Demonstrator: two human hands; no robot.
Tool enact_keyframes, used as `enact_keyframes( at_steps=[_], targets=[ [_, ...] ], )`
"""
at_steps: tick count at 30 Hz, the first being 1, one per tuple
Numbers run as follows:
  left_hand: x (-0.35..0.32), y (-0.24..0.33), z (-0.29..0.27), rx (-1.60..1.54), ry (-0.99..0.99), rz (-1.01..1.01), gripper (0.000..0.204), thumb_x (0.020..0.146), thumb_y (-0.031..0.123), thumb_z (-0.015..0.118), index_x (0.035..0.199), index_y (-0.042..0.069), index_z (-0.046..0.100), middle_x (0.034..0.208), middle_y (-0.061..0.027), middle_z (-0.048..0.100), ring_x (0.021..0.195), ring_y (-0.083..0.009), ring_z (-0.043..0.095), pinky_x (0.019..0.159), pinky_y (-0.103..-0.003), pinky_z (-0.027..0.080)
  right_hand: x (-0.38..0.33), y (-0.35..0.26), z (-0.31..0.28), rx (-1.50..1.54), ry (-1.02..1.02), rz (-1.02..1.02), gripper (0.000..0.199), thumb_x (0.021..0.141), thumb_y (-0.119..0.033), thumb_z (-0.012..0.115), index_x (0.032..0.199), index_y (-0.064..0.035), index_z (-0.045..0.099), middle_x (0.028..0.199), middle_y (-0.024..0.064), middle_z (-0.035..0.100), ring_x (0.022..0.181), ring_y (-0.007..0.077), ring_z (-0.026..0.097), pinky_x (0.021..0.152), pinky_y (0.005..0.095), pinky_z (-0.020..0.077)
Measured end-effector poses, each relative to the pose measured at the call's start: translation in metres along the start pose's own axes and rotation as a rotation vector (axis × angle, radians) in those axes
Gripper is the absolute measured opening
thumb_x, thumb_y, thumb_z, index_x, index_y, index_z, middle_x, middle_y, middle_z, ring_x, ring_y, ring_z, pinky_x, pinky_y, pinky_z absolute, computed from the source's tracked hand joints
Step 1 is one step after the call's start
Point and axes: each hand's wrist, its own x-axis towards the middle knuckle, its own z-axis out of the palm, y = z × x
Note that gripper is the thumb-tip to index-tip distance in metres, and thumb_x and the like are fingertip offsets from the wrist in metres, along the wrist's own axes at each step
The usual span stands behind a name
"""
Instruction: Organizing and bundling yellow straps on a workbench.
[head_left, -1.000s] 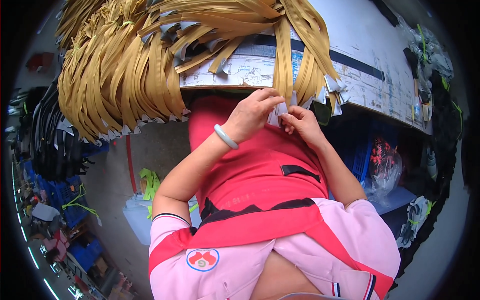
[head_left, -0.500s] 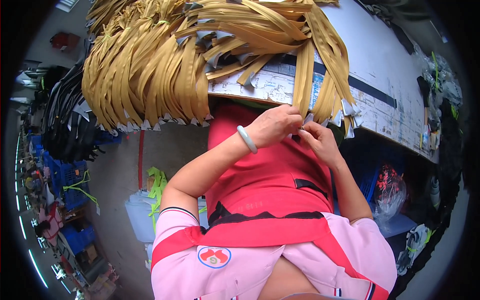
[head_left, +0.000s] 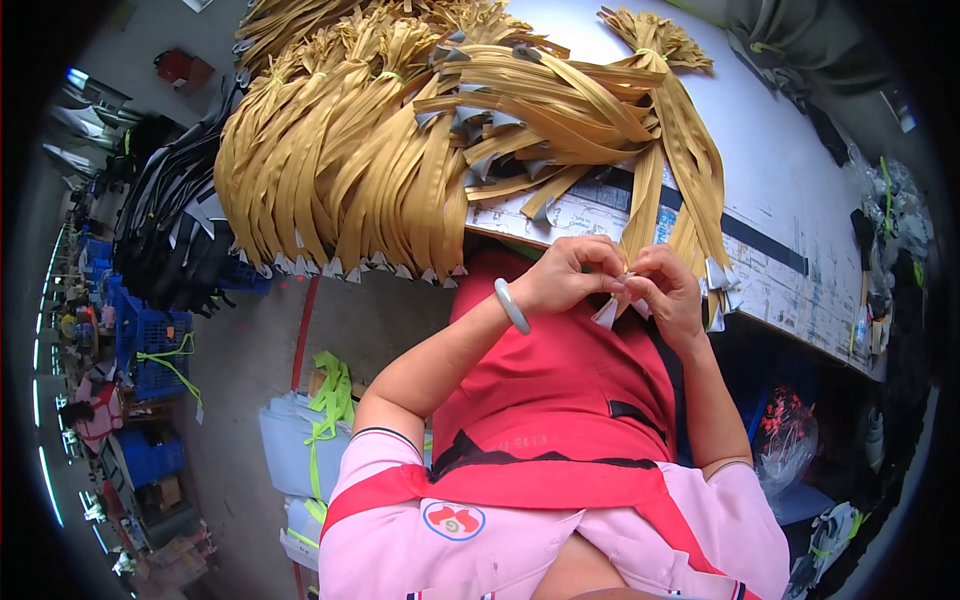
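Observation:
My left hand (head_left: 572,276), a pale bangle on its wrist, and my right hand (head_left: 672,300) meet fingertip to fingertip at the table's front edge. Both are closed in a pinch at the lower end of a golden zipper strip (head_left: 642,205); the exact spot they grip is partly hidden by the fingers. A white end tab (head_left: 605,314) pokes out below my left fingers. The strip belongs to a tied bundle (head_left: 695,180) whose other white-tipped ends hang over the edge beside my right hand. More zipper strips (head_left: 560,100) lie crosswise to the left of it.
Thick rows of golden strips (head_left: 340,180) drape over the table (head_left: 770,180) at left. Black strips (head_left: 165,230) hang farther left, above blue crates (head_left: 150,345). Grey-blue packs with green straps (head_left: 290,440) rest on the floor. Clear plastic bags (head_left: 785,440) sit under the table at right.
The view has shifted, so the table and bundles sit lower and further right. My fingertips have come together higher against the strip, and a white end tab now shows beneath them.

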Motion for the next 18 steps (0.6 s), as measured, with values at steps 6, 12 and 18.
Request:
enact_keyframes(
  at_steps=[6,12,18],
  targets=[
    [0.001,0.007,-0.009,-0.100,0.014,-0.043,0.007,0.082,0.003,0.074,0.086,0.000,0.069,0.090,-0.0040,0.064,0.086,-0.0139,0.061,0.079,-0.028,0.049,0.009,-0.016,0.005,-0.177,0.037,-0.069,0.014,0.084,-0.009,0.076,0.088,-0.0008,0.066,0.094,0.0053,0.060,0.077,0.0107,0.060,0.065,0.0232,0.0484],
    [0.004,0.006,-0.017,-0.140,-0.063,-0.075,0.008,0.083,0.006,0.074,0.087,0.000,0.070,0.089,-0.0027,0.064,0.086,-0.0120,0.060,0.079,-0.026,0.047,0.021,-0.026,-0.005,-0.059,-0.220,0.144,0.011,0.086,-0.005,0.073,0.088,-0.0004,0.064,0.086,0.0030,0.059,0.072,0.0090,0.059,0.062,0.0224,0.0479],
    [0.007,0.001,-0.023,-0.401,-0.017,-0.188,0.005,0.087,0.006,0.072,0.089,0.003,0.069,0.088,0.0010,0.063,0.083,-0.0074,0.058,0.076,-0.023,0.047,0.037,-0.030,-0.005,0.178,-0.331,0.244,0.009,0.090,-0.003,0.069,0.093,-0.0002,0.061,0.086,0.0022,0.059,0.069,0.0080,0.060,0.061,0.0217,0.0505]
  ],
)
